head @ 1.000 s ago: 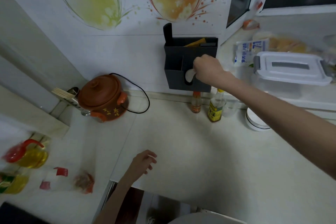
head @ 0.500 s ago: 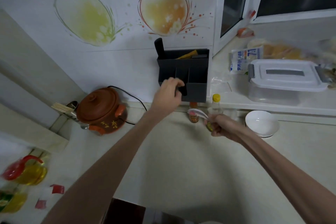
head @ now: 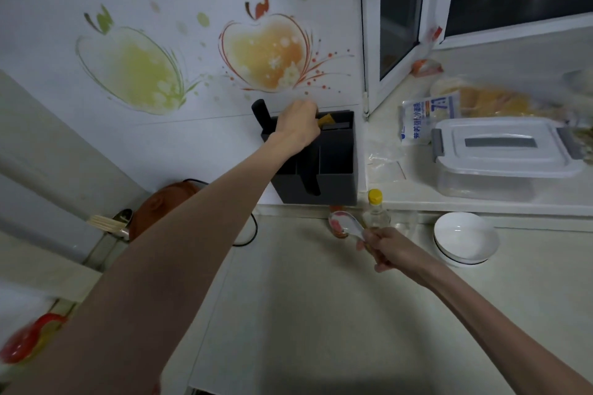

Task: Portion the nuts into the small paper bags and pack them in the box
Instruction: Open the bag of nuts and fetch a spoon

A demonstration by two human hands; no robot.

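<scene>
- Head view: the left hand (head: 296,125) has risen from the front slot of the dark wall holder (head: 324,167) to its top rim, fingers curled over something hidden; what it grips cannot be told.
- The right hand (head: 390,252) still grasps the white spoon (head: 348,224) taken from that holder.
- Nuts and paper bags are not in sight; the lidded plastic box (head: 503,154) waits on the sill, so this is still tool-gathering.

Two hands are out: the left hand (head: 296,125) and the right hand (head: 390,248). One white spoon (head: 348,224). One dark holder (head: 324,167) on the wall. One clay pot (head: 167,202) near the surface's back edge. Two small bottles there, one yellow-capped (head: 375,208), one red (head: 337,228). White bowls (head: 465,239) stacked, at least two. One lidded box (head: 503,154) on the sill. Two apple pictures on the wall, one green (head: 131,70), one orange (head: 266,51).
</scene>
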